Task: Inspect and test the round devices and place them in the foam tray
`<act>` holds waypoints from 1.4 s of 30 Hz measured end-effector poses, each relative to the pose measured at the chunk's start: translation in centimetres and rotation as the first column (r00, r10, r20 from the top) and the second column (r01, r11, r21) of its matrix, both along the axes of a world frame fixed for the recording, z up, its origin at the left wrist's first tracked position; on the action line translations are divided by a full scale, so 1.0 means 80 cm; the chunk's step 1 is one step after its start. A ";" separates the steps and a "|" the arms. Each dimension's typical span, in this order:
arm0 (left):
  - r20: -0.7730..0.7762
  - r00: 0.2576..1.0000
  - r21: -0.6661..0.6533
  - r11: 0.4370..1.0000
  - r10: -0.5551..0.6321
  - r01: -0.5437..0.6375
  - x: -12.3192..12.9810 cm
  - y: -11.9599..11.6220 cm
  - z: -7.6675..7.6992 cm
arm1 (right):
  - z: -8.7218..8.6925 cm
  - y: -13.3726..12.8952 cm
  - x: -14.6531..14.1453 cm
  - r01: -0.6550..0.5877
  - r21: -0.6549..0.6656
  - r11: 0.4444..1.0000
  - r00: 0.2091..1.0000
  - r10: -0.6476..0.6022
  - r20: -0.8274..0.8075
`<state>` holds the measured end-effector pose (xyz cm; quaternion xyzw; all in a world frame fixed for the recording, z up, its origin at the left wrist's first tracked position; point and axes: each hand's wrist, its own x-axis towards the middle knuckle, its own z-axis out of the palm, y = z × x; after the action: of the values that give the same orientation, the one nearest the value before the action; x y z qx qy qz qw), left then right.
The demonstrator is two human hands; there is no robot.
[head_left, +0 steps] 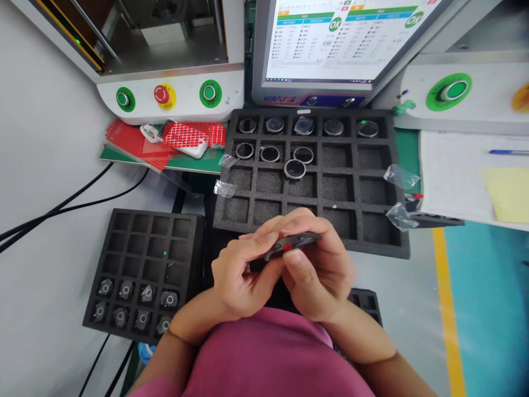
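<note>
Close to my body, my left hand (243,270) and my right hand (320,264) are both closed on one dark watch case (301,239), seen edge-on. A small red tab (286,247) shows on its side, by my right thumb. My fingers hide most of the case. Beyond my hands lies a black foam tray (372,249) with round watch faces in its two far rows. One silver-rimmed watch face (295,169) rests across a divider, partly over another.
On the left, a second foam tray (144,212) holds several wrapped parts (169,299). Red-gridded sheets (136,144) lie behind it. A monitor (322,49) stands at the back, beside a machine with a red stop button (161,94). Clear film (401,216) sticks to the main tray's edge.
</note>
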<state>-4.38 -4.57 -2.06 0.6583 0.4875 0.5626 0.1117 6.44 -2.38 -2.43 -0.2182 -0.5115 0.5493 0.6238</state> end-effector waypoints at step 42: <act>0.987 0.155 -0.133 0.374 -0.029 0.918 0.011 0.023 0.000 | -0.001 0.011 0.046 -0.021 -0.033 0.999 0.984 0.026 0.174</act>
<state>-3.49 -2.76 -2.02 0.2535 0.2396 0.4630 0.8148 10.15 -1.49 -2.54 -0.2690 -0.5582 0.5432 0.5665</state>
